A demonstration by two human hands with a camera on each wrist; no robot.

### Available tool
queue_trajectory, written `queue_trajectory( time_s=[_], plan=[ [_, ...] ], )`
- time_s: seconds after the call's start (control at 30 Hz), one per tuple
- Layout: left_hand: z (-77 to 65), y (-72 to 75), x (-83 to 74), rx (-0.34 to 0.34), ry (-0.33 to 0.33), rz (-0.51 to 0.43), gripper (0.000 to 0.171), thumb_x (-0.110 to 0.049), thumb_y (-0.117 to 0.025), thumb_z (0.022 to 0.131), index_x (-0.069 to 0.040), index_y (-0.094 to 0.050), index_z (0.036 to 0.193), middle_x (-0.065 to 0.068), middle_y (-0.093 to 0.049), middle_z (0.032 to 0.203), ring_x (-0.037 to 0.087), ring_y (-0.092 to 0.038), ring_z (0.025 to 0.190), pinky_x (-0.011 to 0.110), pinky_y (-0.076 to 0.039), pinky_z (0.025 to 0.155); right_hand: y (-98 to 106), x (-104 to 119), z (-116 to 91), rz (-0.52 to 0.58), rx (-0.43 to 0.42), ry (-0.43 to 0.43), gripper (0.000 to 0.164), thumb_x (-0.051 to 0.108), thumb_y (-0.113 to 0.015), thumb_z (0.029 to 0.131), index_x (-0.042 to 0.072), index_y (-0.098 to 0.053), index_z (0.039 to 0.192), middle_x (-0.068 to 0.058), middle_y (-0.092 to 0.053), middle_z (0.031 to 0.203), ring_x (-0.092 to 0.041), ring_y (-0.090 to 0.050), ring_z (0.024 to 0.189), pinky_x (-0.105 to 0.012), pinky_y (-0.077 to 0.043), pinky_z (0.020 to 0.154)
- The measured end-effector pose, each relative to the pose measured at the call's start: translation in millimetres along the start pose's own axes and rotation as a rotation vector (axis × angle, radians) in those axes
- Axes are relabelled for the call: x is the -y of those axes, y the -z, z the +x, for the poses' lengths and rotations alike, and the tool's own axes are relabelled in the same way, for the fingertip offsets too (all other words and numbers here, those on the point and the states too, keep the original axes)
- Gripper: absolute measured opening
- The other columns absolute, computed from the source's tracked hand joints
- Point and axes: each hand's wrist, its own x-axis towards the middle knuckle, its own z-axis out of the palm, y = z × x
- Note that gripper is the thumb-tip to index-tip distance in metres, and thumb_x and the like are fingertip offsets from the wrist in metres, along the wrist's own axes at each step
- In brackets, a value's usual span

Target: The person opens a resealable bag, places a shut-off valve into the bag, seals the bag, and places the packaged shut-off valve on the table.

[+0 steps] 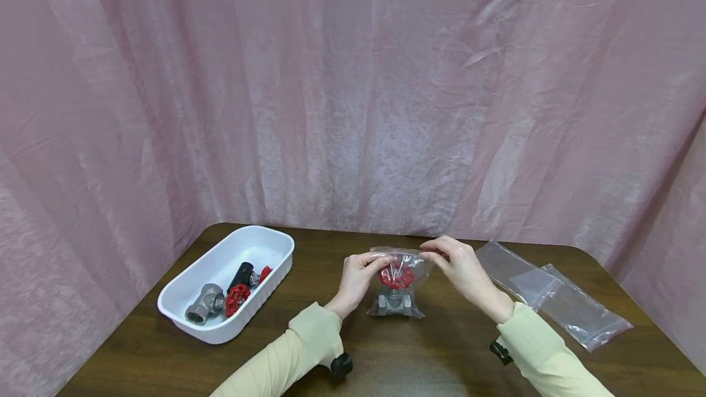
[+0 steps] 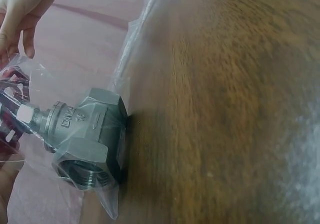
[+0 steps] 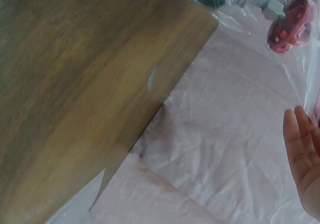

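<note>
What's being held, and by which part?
The clear bag with a valve inside, near its top edge: left hand on the left side, right hand on the right.

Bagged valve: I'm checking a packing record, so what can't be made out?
Head: whether the clear bag is sealed; left hand and right hand cover parts of its mouth.
Head: any lettering on the valve, too small.
Left wrist: part of the red handwheel, cut off by the left edge.
Right wrist: part of the valve, cut off by the top edge.
</note>
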Motion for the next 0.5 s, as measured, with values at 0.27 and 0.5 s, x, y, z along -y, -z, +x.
queue_trajectory(
  time_s=[0.27, 0.5],
  plan=[
    [8.6, -3.2, 30.3, -0.034, -0.046, 0.041, 0.015, -0.015, -0.066, 0.083, -0.003, -0.072, 0.089, 0.002, -0.068, 0.085, 0.012, -0.061, 0.080, 0.027, -0.046, 0.071, 16.2, -12.8, -6.1, -0.019, 0.045, -0.254, 0.009, 0.012, -0.065, 0.084, 0.007, -0.068, 0.091, 0.003, -0.063, 0.082, -0.010, -0.058, 0.069, -0.029, -0.046, 0.061],
    [11.1, -3.5, 34.4, -0.089, -0.054, 0.082, 0.017, -0.023, -0.068, 0.081, -0.008, -0.074, 0.086, -0.004, -0.067, 0.082, 0.009, -0.062, 0.078, 0.028, -0.047, 0.069, 31.9, -26.4, -13.1, 0.032, 0.186, -0.577, 0.029, 0.027, -0.057, 0.090, 0.000, -0.064, 0.098, -0.003, -0.064, 0.078, -0.017, -0.063, 0.067, -0.033, -0.049, 0.062]
  ],
)
